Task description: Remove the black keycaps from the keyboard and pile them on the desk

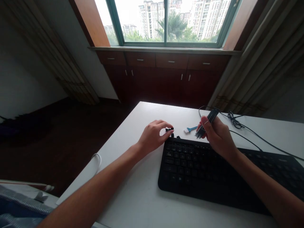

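My left hand (154, 134) is at the keyboard's upper left corner, its thumb and forefinger pinched on a small black keycap (172, 129). Other small black keycaps lie close by, one loose keycap (178, 137) against the keyboard's back edge. The black keyboard (187, 183) lies flat on the white table. Above its back row, my right hand (218, 133) is closed around a dark grey keycap puller (206, 125), held tilted with its thin prongs pointing down to the left. Part of the puller is hidden by the fingers.
A blue-handled brush (190, 129) with white bristles lies behind the keyboard. A black cable (261, 139) runs across the table's right side, with a tied bundle (234, 119). A white cable loop (99, 160) hangs over the left table edge. Dark red cabinets (161, 76) stand beyond, under a window.
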The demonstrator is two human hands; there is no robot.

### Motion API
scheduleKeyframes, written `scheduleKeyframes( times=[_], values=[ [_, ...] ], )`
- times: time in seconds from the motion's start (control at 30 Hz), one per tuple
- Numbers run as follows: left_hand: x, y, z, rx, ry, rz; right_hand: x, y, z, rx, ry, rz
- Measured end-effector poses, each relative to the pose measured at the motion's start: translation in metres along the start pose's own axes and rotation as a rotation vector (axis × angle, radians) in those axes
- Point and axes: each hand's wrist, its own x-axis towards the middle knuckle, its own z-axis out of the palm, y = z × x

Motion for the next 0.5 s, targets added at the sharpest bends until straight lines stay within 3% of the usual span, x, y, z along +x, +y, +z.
scheduleKeyframes(
  times=[0.13, 0.3, 0.5],
  values=[
    [-0.001, -0.016, -0.003, 0.064, 0.003, -0.045, 0.001, -0.003, -0.001, 0.011, -0.053, 0.092],
    [-0.002, -0.014, -0.002, 0.034, -0.042, -0.047, 0.001, -0.002, -0.003, 0.056, -0.095, 0.151],
    [-0.003, -0.015, -0.013, 0.061, -0.060, 0.087, -0.001, -0.008, 0.003, 0.243, -0.117, 0.307]
  ],
)
